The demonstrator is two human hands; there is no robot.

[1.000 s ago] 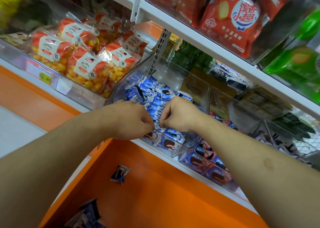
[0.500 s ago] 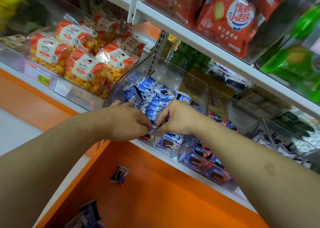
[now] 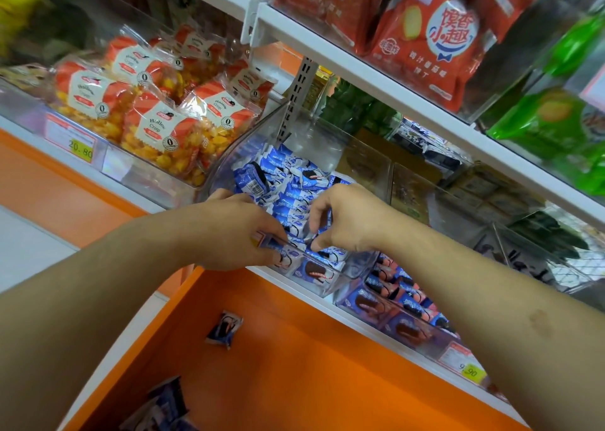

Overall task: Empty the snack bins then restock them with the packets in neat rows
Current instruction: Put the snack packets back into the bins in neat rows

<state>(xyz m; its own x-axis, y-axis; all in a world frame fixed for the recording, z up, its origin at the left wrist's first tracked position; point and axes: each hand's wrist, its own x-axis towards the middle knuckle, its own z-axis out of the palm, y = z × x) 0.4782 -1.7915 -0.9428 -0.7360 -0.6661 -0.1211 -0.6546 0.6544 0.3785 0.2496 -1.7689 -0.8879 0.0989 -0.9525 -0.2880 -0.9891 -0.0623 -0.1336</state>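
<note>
Both hands among glossy blue-and-white packets in clear bin

Clear plastic snack bin stood on the white shelf, blue-and-white packets heaped loosely inside toward the back, a few lay flat against its front wall, one stray packet lay on the orange ledge below.

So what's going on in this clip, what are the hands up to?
A person is working at a clear snack bin full of blue packets on a shop shelf. The left hand and right hand both pinch packets at the bin's front edge. One stray packet lies on the orange ledge below.
</note>
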